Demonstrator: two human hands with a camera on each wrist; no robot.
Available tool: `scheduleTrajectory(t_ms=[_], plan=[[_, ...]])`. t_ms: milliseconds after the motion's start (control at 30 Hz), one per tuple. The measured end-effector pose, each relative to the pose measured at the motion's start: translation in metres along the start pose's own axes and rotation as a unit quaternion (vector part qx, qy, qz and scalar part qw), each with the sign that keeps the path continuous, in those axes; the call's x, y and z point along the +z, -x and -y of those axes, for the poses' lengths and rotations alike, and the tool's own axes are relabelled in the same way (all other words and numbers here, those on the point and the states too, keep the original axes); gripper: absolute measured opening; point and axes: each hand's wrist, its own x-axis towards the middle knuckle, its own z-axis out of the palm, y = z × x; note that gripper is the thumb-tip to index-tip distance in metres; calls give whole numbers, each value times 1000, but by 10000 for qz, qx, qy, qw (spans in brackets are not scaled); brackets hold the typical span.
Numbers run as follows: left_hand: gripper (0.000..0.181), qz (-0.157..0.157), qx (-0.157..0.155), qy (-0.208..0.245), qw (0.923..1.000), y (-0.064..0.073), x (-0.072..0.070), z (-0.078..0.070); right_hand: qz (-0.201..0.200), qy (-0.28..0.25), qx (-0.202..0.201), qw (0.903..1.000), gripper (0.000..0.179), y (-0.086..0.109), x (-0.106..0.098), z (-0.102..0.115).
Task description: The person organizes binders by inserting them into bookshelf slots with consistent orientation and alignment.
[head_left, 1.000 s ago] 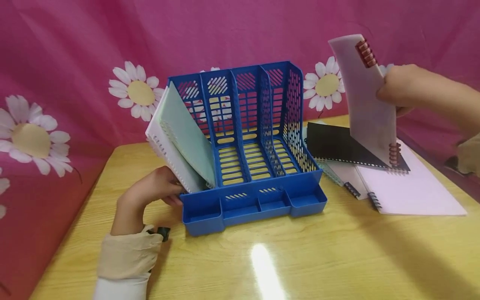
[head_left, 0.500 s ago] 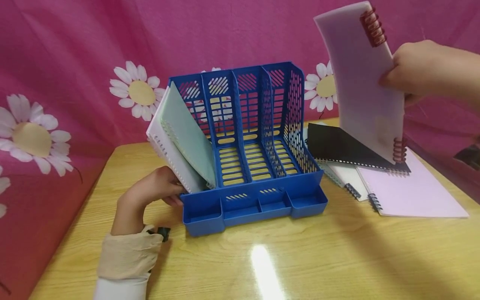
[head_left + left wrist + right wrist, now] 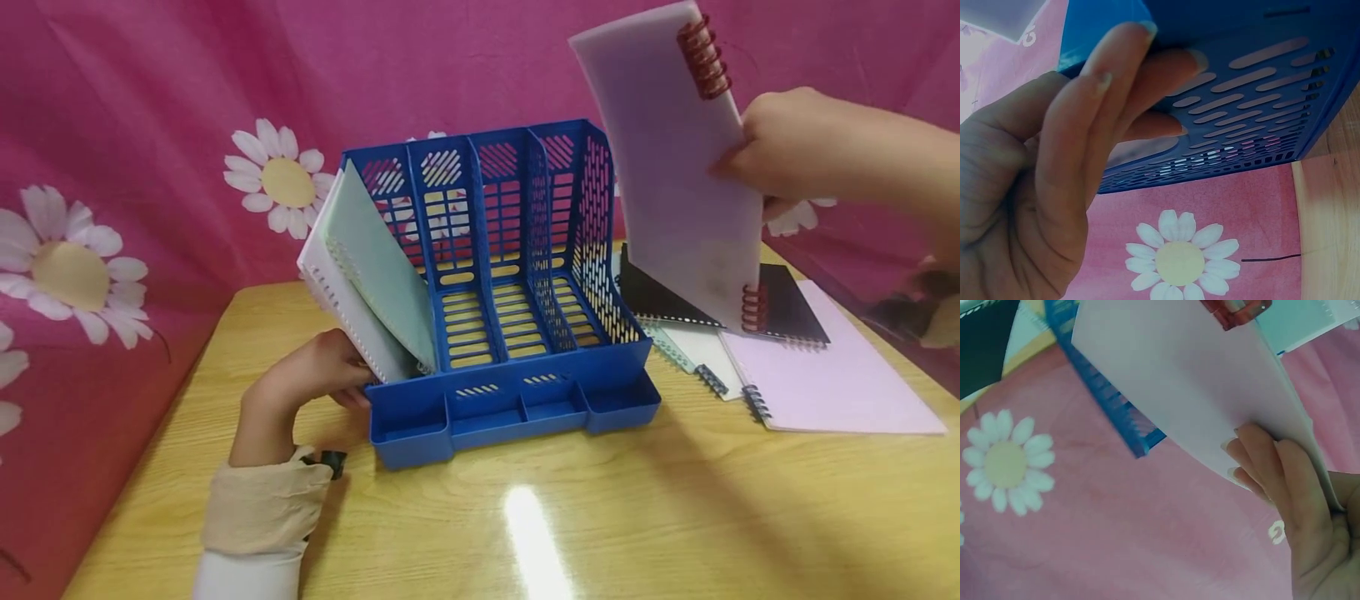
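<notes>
A blue plastic file rack [image 3: 510, 367] with upright compartments and small front trays stands on the table. My left hand [image 3: 315, 371] grips its front left edge; in the left wrist view, fingers [image 3: 1069, 137] lie along the slotted side wall. A white notebook [image 3: 318, 267] and a pale green notebook [image 3: 382, 267] lean in the leftmost compartment. My right hand [image 3: 795, 146] pinches a pale lilac spiral notebook [image 3: 660, 150] with red binding by its bound edge. It is held up, slightly tilted, in front of the rack's right side. In the right wrist view, fingers [image 3: 1266, 462] press its cover.
Right of the rack lie a black notebook [image 3: 791, 304], a pale pink notebook [image 3: 832, 375] with dark coils, and partly covered white and green ones. A pink cloth [image 3: 450, 58] with daisies hangs behind the wooden table [image 3: 420, 533].
My right hand has lifted the lilac notebook and carried it left toward the rack, off the pile of notebooks. The left hand stays at the rack's edge.
</notes>
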Motion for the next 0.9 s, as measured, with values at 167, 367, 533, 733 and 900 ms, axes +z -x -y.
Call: scheduleTrajectory(t_ms=[167, 367, 533, 733, 900], plan=[[39, 13, 23, -18, 10000, 1, 1, -3, 213, -813, -56, 9964, 44, -2, 8, 17], [40, 24, 59, -18, 10000, 0, 1, -5, 296, -1464, -201, 9886, 46, -4, 13, 35], [37, 49, 56, 45, 10000, 0, 2, -2, 313, -1567, -290, 9867, 46, -7, 13, 49], [34, 43, 7, 105, 9999, 1, 1, -1, 297, -1741, -656, 9821, 42, -12, 13, 71], [37, 60, -32, 124, 9999, 2, 1, -1, 230, -1571, -775, 9843, 39, -16, 8, 96]])
